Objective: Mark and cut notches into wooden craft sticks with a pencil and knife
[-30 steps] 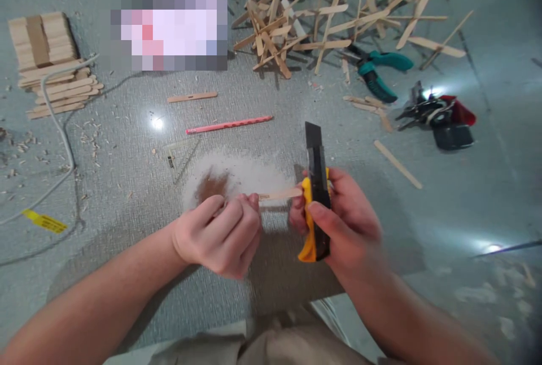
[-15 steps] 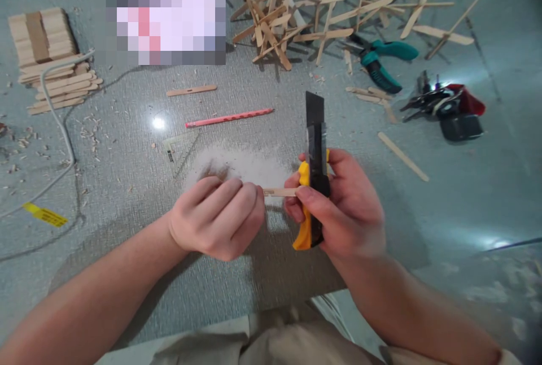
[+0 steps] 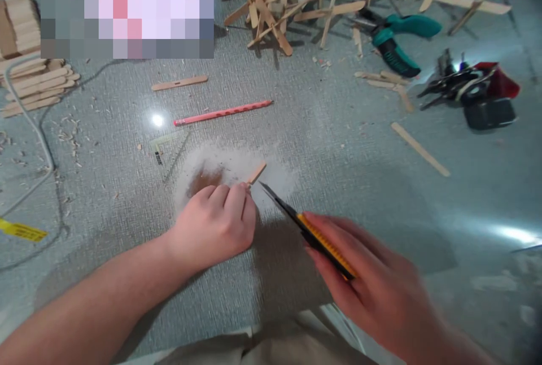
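Held stick, one, thin flat wood: over the white patch on the table, in from the near edge; its free end projects from the left hand, tilted toward the far right corner. Left hand: fingers curled in, pinching the stick between thumb and forefinger, the rest of it hidden by the fist. Right hand: wrapped around the yellow-and-black grip of the cutter, its blade extended, the tip just beside the stick, apparently not touching. Handling, as judged: stick very light, stiff, dry rather than slippery, apt to split along the grain if bent; best taken by its broad faces, close to the end, fingertips behind the blade. Cutter: rigid, modest in weight, to be held by the ribbed grip only. Edges and room: near edge close to both wrists and the lap; widest room to the right of the cutter, as far as the loose stick. Beyond the hands, toward the far edge: pencil, slotted stick, pile of crossed sticks, pliers. Toward the left edge: cable, wood shavings.
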Demonstrator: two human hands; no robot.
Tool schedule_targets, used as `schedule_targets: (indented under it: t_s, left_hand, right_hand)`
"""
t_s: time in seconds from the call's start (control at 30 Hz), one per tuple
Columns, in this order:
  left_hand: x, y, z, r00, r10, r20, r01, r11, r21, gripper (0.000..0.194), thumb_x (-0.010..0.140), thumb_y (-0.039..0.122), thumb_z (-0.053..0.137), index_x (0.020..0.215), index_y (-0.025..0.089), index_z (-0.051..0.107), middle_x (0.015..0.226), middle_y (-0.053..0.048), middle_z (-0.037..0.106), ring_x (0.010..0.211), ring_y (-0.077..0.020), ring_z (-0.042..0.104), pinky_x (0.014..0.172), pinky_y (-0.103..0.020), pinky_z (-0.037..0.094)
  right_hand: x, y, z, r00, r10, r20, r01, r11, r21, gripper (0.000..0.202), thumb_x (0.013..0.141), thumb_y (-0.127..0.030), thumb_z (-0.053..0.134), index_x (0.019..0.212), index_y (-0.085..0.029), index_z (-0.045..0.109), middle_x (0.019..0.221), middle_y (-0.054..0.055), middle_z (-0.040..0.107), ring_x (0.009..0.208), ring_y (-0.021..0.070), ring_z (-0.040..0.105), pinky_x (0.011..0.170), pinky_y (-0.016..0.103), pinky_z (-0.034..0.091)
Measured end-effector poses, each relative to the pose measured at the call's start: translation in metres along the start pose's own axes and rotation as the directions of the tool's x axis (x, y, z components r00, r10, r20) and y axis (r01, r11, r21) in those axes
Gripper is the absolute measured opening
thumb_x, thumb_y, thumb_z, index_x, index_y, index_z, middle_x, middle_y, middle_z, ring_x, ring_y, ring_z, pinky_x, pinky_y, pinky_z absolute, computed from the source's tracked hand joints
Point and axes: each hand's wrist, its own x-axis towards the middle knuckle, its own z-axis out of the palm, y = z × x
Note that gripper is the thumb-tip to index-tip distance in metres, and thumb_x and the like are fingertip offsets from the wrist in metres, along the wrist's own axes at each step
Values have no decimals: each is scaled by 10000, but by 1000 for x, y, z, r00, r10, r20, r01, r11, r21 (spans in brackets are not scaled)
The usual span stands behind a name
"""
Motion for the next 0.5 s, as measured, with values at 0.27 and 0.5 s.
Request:
schedule_targets:
  t_s: [0.27,0.5]
  left_hand:
    - [1,1,-3,999,6,40,-6,1000,3,70,875,23,643,840,29,704,607,-15,590,493,-141,499,422,-304,367]
    - [4,-1,-4,999,-1,54,5,998,-62,183,879,54,652,705,108,635,605,-12,567,494,-147,464,419,-318,337]
  right_hand:
    - [7,-2,10,997,-79,-7,78,991,-107,404,985,-99,547,1389,-117,544,1120,80,741,928,137,717,843,241,574]
    - [9,3,10,992,-111,-55,103,985,-137,372,947,-56,597,1316,-105,602,1094,87,743,903,133,708,847,241,567]
